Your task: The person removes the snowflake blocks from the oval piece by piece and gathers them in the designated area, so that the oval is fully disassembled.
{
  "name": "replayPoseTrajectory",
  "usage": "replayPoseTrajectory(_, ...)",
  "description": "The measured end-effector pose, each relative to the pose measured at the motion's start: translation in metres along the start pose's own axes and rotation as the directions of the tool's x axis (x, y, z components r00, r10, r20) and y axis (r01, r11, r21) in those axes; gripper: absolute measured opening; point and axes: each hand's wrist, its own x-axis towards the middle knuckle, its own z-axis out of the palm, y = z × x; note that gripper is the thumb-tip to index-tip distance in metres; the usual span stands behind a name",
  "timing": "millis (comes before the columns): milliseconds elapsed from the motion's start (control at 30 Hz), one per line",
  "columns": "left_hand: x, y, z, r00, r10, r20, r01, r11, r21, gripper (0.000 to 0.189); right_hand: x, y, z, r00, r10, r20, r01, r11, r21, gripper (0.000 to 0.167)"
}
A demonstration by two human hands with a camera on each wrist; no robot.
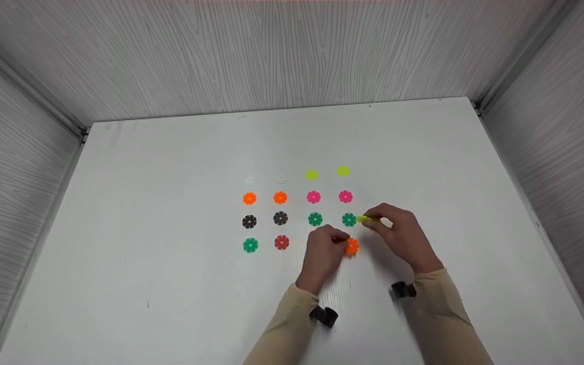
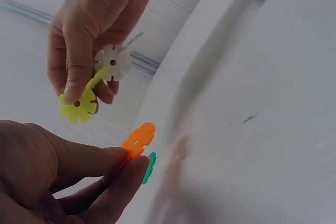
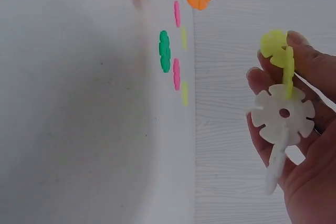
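Observation:
My left hand (image 1: 324,253) pinches an orange notched plastic disc (image 2: 140,137) between thumb and forefinger. To its right, my right hand (image 1: 402,233) holds a short chain of interlocked notched discs. In the right wrist view that chain shows two yellow discs (image 3: 274,46) at the fingertips and two white discs (image 3: 283,115) along the palm. The two hands are close together, and the orange disc and the chain do not touch. Just beyond the left hand lies a green disc (image 1: 315,219); another green disc (image 1: 349,219) appears beside the right fingertips.
Notched discs lie in neat rows on the white table (image 1: 145,203): white (image 1: 281,179), yellow (image 1: 312,174), orange (image 1: 249,198), pink (image 1: 313,196), black (image 1: 249,221), green (image 1: 250,245) and red (image 1: 282,242). Wood-grain panels (image 1: 271,56) enclose the back and sides.

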Motion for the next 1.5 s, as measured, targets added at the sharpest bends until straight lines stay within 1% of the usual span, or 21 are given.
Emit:
replayPoseTrajectory(100, 0.0, 0.002, 0.004, 1.0, 0.031, 0.002, -0.031, 0.997, 0.07, 0.01, 0.0, 0.0, -0.001, 1.0, 0.031, 0.001, -0.031, 0.998, 0.048, 0.011)
replayPoseTrajectory(200, -0.001, 0.002, 0.007, 0.999, 0.031, 0.011, -0.033, 0.992, 0.12, 0.008, 0.001, 0.0, -0.001, 0.999, 0.041, 0.011, -0.042, 0.995, 0.088, 0.01)
replayPoseTrajectory(300, -0.001, 0.002, 0.007, 1.0, 0.013, 0.021, -0.016, 0.987, 0.159, 0.007, 0.001, -0.001, -0.001, 1.0, 0.027, 0.011, -0.028, 0.993, 0.111, 0.01)
replayPoseTrajectory(367, 0.0, 0.002, 0.007, 1.0, -0.004, 0.018, 0.001, 0.986, 0.168, 0.009, 0.002, -0.001, -0.001, 1.0, 0.004, 0.004, -0.004, 0.993, 0.118, 0.01)
replayPoseTrajectory(400, 0.0, 0.002, 0.006, 1.0, 0.0, 0.01, -0.001, 0.986, 0.167, 0.012, 0.002, -0.001, -0.001, 1.0, -0.013, -0.002, 0.014, 0.993, 0.121, 0.01)
replayPoseTrajectory(433, 0.001, 0.002, 0.005, 1.0, 0.002, 0.0, -0.002, 0.989, 0.149, 0.016, 0.002, -0.001, -0.001, 0.999, -0.032, -0.008, 0.033, 0.992, 0.121, 0.01)
replayPoseTrajectory(467, 0.001, 0.002, 0.004, 1.0, 0.003, -0.012, -0.002, 0.994, 0.113, 0.022, 0.003, -0.001, -0.001, 0.999, -0.051, -0.013, 0.052, 0.991, 0.121, 0.011)
replayPoseTrajectory(533, 0.002, 0.002, 0.001, 0.999, 0.023, -0.033, -0.023, 1.0, -0.002, 0.03, 0.004, -0.002, -0.001, 0.996, -0.087, -0.022, 0.089, 0.988, 0.124, 0.012)
replayPoseTrajectory(567, 0.003, 0.003, -0.001, 0.998, 0.04, -0.038, -0.043, 0.996, -0.076, 0.033, 0.005, -0.002, -0.001, 0.995, -0.101, -0.025, 0.103, 0.987, 0.127, 0.013)
replayPoseTrajectory(600, 0.003, 0.003, -0.002, 0.997, 0.06, -0.04, -0.066, 0.985, -0.157, 0.035, 0.006, -0.003, 0.0, 0.993, -0.113, -0.026, 0.116, 0.984, 0.133, 0.013)
replayPoseTrajectory(633, 0.004, 0.004, -0.004, 0.997, 0.075, -0.037, -0.081, 0.967, -0.241, 0.034, 0.007, -0.004, 0.0, 0.992, -0.12, -0.026, 0.122, 0.983, 0.14, 0.013)
replayPoseTrajectory(700, 0.004, 0.004, -0.007, 0.993, 0.115, -0.024, -0.116, 0.919, -0.378, 0.03, 0.008, -0.006, 0.001, 0.992, -0.127, -0.016, 0.128, 0.978, 0.164, 0.013)
replayPoseTrajectory(800, 0.005, 0.005, -0.01, 0.987, 0.159, -0.012, -0.143, 0.852, -0.504, 0.023, 0.009, -0.009, 0.004, 0.993, -0.116, 0.007, 0.112, 0.973, 0.204, 0.012)
replayPoseTrajectory(867, 0.005, 0.005, -0.011, 0.987, 0.16, -0.016, -0.141, 0.819, -0.556, 0.021, 0.009, -0.011, 0.005, 0.995, -0.092, 0.022, 0.085, 0.974, 0.209, 0.011)
replayPoseTrajectory(933, 0.005, 0.003, -0.011, 0.99, 0.135, -0.029, -0.125, 0.791, -0.599, 0.019, 0.008, -0.011, 0.006, 0.997, -0.063, 0.033, 0.054, 0.976, 0.21, 0.01)
replayPoseTrajectory(967, 0.004, 0.002, -0.012, 0.993, 0.113, -0.036, -0.11, 0.776, -0.621, 0.018, 0.008, -0.011, 0.006, 0.998, -0.046, 0.038, 0.037, 0.978, 0.207, 0.009)
replayPoseTrajectory(1067, 0.004, 0.001, -0.015, 0.998, 0.025, -0.054, -0.056, 0.722, -0.69, 0.019, 0.005, -0.011, 0.005, 0.999, -0.014, 0.05, 0.003, 0.976, 0.216, 0.008)
replayPoseTrajectory(1200, 0.003, 0.0, -0.02, 0.996, -0.072, -0.055, 0.005, 0.649, -0.761, 0.02, 0.002, -0.01, 0.005, 0.998, -0.004, 0.063, -0.01, 0.975, 0.223, 0.018)
replayPoseTrajectory(1300, 0.003, 0.0, -0.021, 0.994, -0.102, -0.046, 0.027, 0.614, -0.789, 0.02, 0.001, -0.01, 0.006, 0.998, 0.001, 0.066, -0.013, 0.983, 0.185, 0.028)
replayPoseTrajectory(1367, 0.003, 0.0, -0.021, 0.993, -0.111, -0.044, 0.032, 0.597, -0.801, 0.02, 0.0, -0.01, 0.007, 0.998, 0.008, 0.061, -0.018, 0.987, 0.16, 0.031)
replayPoseTrajectory(1500, 0.002, -0.001, -0.02, 0.993, -0.108, -0.04, 0.032, 0.592, -0.805, 0.02, -0.001, -0.011, 0.009, 0.999, 0.01, 0.052, -0.017, 0.99, 0.142, 0.027)
